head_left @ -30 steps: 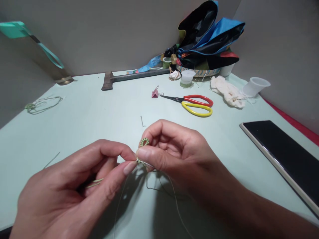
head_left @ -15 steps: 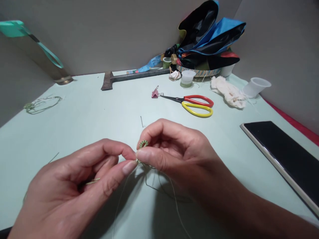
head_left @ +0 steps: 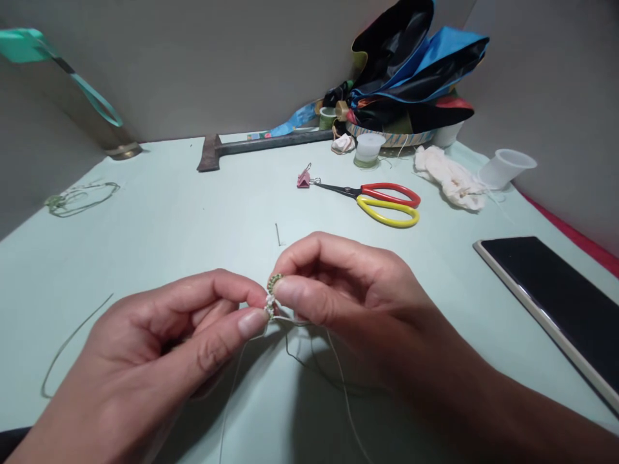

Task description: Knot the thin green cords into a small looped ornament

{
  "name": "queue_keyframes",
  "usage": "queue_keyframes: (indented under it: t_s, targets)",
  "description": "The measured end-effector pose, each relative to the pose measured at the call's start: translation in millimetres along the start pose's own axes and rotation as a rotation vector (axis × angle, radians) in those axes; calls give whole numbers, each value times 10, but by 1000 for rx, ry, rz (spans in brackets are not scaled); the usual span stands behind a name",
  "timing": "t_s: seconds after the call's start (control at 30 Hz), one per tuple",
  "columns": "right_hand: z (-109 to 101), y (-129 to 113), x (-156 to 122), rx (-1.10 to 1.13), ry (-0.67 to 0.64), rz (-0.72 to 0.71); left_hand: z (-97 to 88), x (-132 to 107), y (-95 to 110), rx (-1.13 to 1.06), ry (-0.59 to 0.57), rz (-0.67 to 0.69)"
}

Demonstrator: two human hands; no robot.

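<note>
Here we go: a small ring of green beads (head_left: 274,281) is pinched in the middle of the action, out over the near half of the desk. My left hand (head_left: 145,341) grips it from one side between thumb and forefinger, and my right hand (head_left: 348,290) closes on it from the other. Pale thread (head_left: 344,386) runs from the ring down toward the near edge of the pale green desk (head_left: 159,238).

Just past my right knuckles sits a thin metal pin (head_left: 278,234). Further out are red-and-yellow-handled scissors (head_left: 387,203), with a pink binder clip (head_left: 304,180) just beside their blades. A coil of green thread (head_left: 80,198) lies near the left edge, and a black tablet with a pale frame (head_left: 546,283) lies along the right edge. A woven basket (head_left: 391,137) heaped with black and blue satin (head_left: 416,64) fills the far right corner, above crumpled white cloth (head_left: 452,185) and a clear plastic cup (head_left: 507,169) on its side. Grey walls (head_left: 193,64) close in behind.

Compared with a moment ago, the ring sits lower in my grip, and a long curved thread (head_left: 68,348) now shows left of my left hand.
</note>
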State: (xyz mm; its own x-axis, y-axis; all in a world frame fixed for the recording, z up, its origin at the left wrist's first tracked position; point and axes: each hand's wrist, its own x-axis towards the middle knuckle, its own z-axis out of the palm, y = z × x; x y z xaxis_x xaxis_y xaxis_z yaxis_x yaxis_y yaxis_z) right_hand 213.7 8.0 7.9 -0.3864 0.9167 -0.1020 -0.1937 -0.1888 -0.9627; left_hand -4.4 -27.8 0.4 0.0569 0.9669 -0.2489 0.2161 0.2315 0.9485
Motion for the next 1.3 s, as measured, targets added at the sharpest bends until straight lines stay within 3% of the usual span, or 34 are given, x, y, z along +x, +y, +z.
queue_keyframes:
  t_s: [0.1,0.17,0.3,0.53,0.73,0.9,1.1,1.3]
  targets:
    - [-17,-38,-15,-53,-34,11,11,8,24,-93,-75,-88]
    - [-16,-47,-11,-66,4,-39,7,11,13,-156,-80,-107]
    - [-41,-23,6,-151,-85,-1,40,77,34,-185,-51,-130]
    - [-45,94,-43,-10,-34,-137,105,235,152,-272,-83,-146]
    - [-69,47,-57,-97,-116,-31,36,76,1,-344,-112,-175]
    - [-40,115,-39,-22,-11,-158,37,155,48,-375,-128,-197]
    - [-74,5,-43,-77,-123,-13,81,282,119,-363,-126,-190]
    - [-43,-1,-19,-86,-62,-31,92,287,100,-330,-126,-178]
